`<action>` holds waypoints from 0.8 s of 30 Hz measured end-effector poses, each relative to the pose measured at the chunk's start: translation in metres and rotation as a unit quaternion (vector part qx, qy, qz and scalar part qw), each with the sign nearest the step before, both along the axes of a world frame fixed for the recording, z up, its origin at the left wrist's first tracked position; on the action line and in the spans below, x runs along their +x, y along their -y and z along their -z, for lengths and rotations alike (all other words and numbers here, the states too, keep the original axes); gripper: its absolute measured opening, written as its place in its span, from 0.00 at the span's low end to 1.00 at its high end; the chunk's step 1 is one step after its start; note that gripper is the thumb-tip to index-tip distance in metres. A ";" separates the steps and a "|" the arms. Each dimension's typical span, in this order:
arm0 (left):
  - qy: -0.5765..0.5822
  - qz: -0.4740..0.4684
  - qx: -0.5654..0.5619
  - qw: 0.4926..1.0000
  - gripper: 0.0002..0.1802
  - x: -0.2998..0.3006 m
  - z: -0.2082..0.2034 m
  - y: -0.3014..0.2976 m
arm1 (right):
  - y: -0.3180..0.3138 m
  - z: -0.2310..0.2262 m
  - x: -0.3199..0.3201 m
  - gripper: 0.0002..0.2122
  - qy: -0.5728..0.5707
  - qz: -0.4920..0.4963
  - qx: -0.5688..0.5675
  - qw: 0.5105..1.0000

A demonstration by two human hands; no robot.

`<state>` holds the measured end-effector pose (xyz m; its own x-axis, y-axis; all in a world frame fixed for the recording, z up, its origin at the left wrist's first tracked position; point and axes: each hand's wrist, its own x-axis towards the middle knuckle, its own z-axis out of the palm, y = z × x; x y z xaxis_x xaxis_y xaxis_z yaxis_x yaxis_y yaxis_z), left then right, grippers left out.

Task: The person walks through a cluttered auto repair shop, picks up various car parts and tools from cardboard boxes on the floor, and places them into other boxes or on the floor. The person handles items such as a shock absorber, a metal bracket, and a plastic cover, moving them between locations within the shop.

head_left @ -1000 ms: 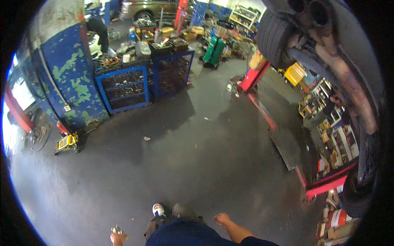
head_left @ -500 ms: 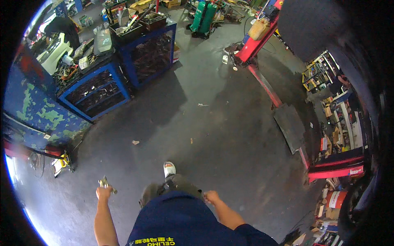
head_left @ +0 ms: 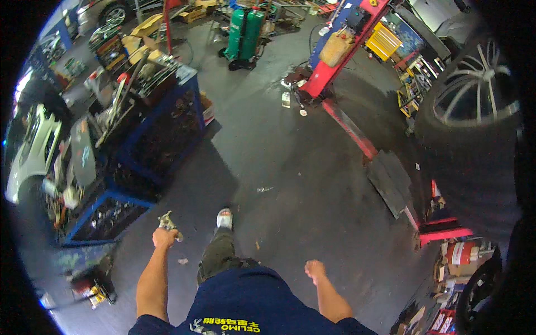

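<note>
Figure: Person on a dark workshop floor, left hand gripping a small metal tool, right hand carrying nothing.

The left hand's fingers are clenched around the small metal tool, whose long axis runs up and away from the fist, toward the blue tool racks just ahead on the left. The right hand hangs with fingers loosely curled, apart from everything. A white-toed shoe steps between the hands. Further off stand green gas cylinders and a red lift post; a lift arm and dark plate lie to the right, under a raised car's wheel.
</note>
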<state>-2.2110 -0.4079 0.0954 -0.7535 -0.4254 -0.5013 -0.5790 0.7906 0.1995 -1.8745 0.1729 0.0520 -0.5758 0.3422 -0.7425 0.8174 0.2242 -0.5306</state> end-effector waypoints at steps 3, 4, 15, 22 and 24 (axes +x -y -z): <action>0.045 0.101 0.006 0.994 0.31 -0.143 -0.005 -0.066 | 0.010 -0.011 -0.008 0.08 0.102 0.379 -0.198 0.898; 0.082 0.156 -0.003 0.984 0.31 -0.191 -0.012 -0.087 | 0.020 -0.017 -0.016 0.08 0.103 0.367 -0.160 0.911; -0.051 0.207 0.049 0.976 0.33 -0.612 -0.076 -0.366 | -0.018 0.047 -0.325 0.09 0.205 0.236 -0.148 0.938; -0.089 0.286 0.036 0.953 0.35 -0.840 -0.140 -0.512 | -0.195 0.037 -0.660 0.10 0.010 0.121 0.027 0.992; -0.105 0.289 0.052 0.950 0.34 -0.901 -0.153 -0.553 | -0.256 0.002 -0.754 0.11 -0.096 0.292 -0.021 0.951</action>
<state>-3.1116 0.1454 0.2486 -0.9342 0.1342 -0.3305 0.0076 0.9339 0.3575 -2.6288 0.4293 0.0495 -0.4221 0.6182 -0.6630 0.6836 -0.2633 -0.6807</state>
